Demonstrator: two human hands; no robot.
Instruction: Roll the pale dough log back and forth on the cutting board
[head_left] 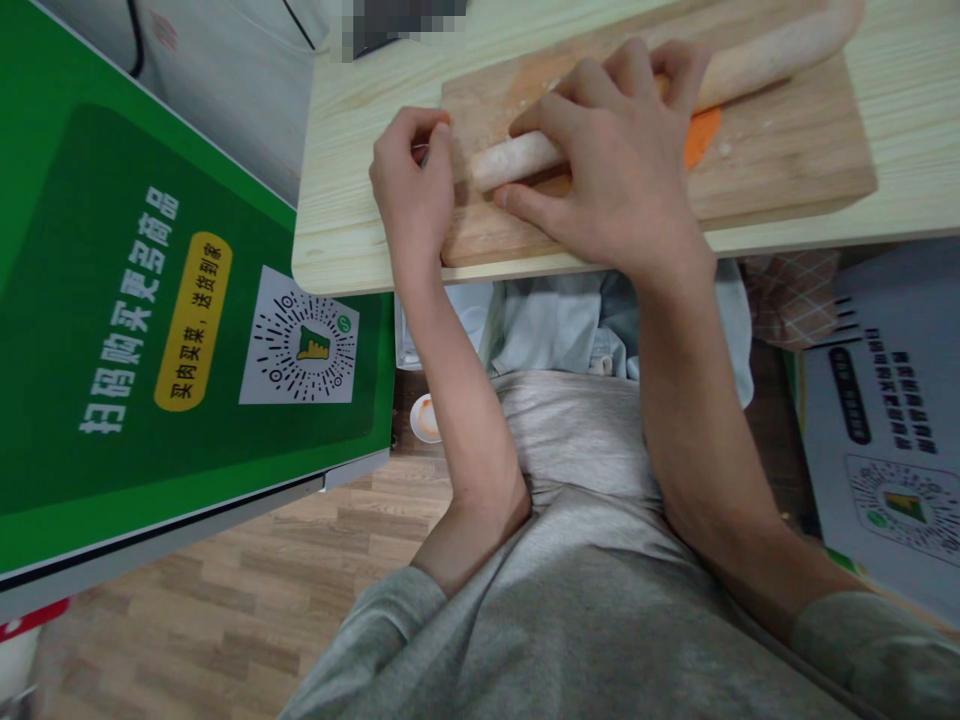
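A pale wooden rolling pin (780,58), dusted with what looks like flour, lies slantwise over a wooden cutting board (810,165). My right hand (622,150) is closed over the pin near its left end, thumb on the near side and fingers over the far side. From beneath the pin and hand shows a flat orange piece of dough (701,137), mostly covered. At the board's left edge is my left hand (416,175), its fingers curled and thumb drawn to the forefinger. Whatever it may pinch there is hidden.
The board rests on a light wooden table (337,200) with a rounded left corner. A green printed panel (210,200) stands close on the left. Below the table are a white plastic container (472,310) and a small round dish (426,418). A white printed panel (885,400) is at right.
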